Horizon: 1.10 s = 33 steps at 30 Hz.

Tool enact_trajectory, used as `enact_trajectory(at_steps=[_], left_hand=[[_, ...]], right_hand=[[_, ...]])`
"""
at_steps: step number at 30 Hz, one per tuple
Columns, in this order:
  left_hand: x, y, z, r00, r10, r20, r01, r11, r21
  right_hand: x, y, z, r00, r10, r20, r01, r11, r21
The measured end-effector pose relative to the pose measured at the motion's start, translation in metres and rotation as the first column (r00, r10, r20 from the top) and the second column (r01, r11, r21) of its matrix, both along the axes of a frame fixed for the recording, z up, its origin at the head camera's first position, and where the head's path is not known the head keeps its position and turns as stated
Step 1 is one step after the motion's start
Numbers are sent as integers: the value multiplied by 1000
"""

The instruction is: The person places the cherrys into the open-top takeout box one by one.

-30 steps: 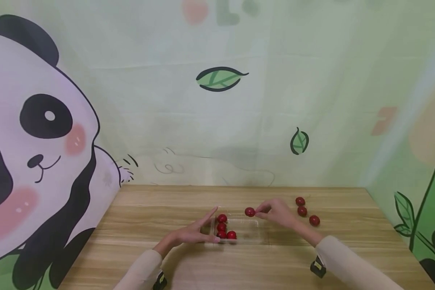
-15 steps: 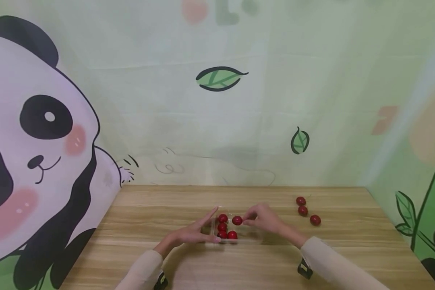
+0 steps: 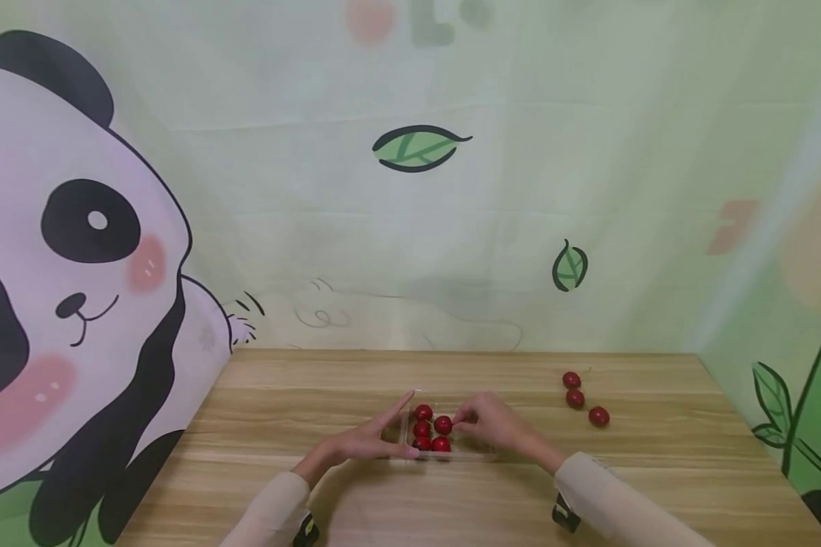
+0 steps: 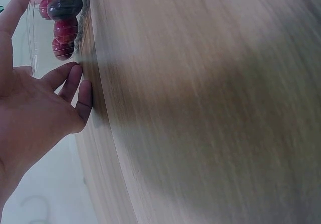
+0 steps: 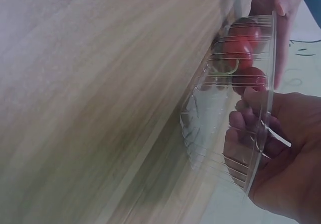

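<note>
My left hand (image 3: 359, 441) spans the left end of a clear plastic box (image 3: 475, 454), thumb at the near rim and forefinger at the far rim. Inside that end, several dark red cherries (image 3: 422, 429) sit close together. In the left wrist view, the left hand's other fingers (image 4: 70, 86) bend loosely beside the box's end. With fingertips down inside the box, my right hand (image 3: 496, 425) pinches one cherry (image 3: 442, 425) beside the others. The right wrist view shows the thumb of the right hand (image 5: 296, 143) against this cherry (image 5: 249, 78), its other fingers seen through the clear wall.
Three loose cherries (image 3: 575, 398) lie on the wooden table (image 3: 356, 509) to the right of the box, one with a thin stem. A printed backdrop (image 3: 301, 228) with a panda rises behind the table. Black wrist cameras (image 3: 565, 514) hang under both sleeves.
My right hand has carried its cherry leftward and down, from above the box's far edge into the box beside the other cherries. The left hand has kept its place.
</note>
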<state>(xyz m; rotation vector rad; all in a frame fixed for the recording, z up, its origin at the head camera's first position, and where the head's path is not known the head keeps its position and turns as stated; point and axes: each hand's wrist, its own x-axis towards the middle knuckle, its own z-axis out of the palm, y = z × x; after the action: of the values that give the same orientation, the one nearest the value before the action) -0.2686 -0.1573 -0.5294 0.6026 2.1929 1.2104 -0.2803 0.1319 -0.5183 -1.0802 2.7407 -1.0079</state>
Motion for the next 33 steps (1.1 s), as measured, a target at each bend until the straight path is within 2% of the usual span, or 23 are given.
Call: enact_trajectory(at_steps=[9, 21, 27, 33], left_hand=[[0, 0, -2, 1000, 9, 1, -9, 1000, -7], [0, 1, 0, 1000, 6, -4, -6, 1000, -7], [0, 1, 0, 1000, 2, -12, -2, 1000, -1], [-1, 1, -1, 1000, -2, -28, 2, 1000, 4]], right_hand=[[-1, -6, -4, 996, -27, -88, 34, 996, 81], [1, -6, -2, 993, -31, -116, 46, 991, 129], [4, -1, 4, 993, -63, -98, 73, 992, 102], [9, 9, 7, 995, -64, -80, 65, 998, 14]])
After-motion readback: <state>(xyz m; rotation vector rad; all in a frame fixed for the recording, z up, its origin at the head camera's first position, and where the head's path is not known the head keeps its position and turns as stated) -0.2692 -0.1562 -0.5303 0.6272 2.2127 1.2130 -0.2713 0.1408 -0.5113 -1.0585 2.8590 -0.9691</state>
